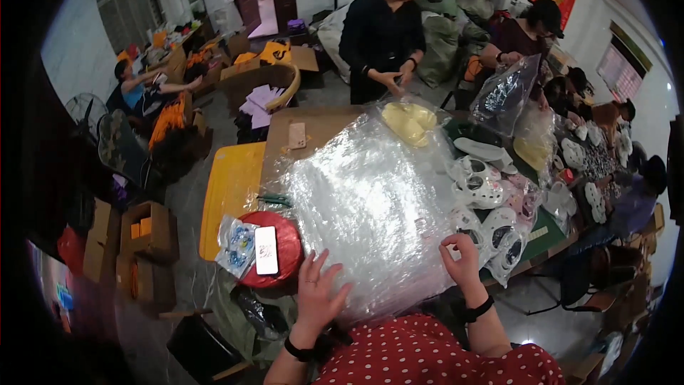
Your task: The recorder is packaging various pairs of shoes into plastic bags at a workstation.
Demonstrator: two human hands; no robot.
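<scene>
A thick pile of clear plastic bags (363, 199) lies shiny on the table in front of me. My left hand (320, 292) rests at the pile's near left corner, its fingers spread and gripping nothing. At the right edge of the pile, my right hand (462, 260) has its fingers curled together in a pinch. Whatever film may be between those fingertips is too fine to make out. Just right of that hand are white clogs (477, 182) in clear bags, with a pink pair (522, 196) among them. Yellow footwear (410, 123) in clear plastic lies at the pile's far end.
Left of the pile, a phone (266, 250) and a bag of small blue pieces (236, 246) lie on a round red stool (288, 242). A pink phone (297, 135) is farther back. Across the table stands a co-worker (381, 28); more people sit along the right. Cardboard boxes (149, 232) are at left.
</scene>
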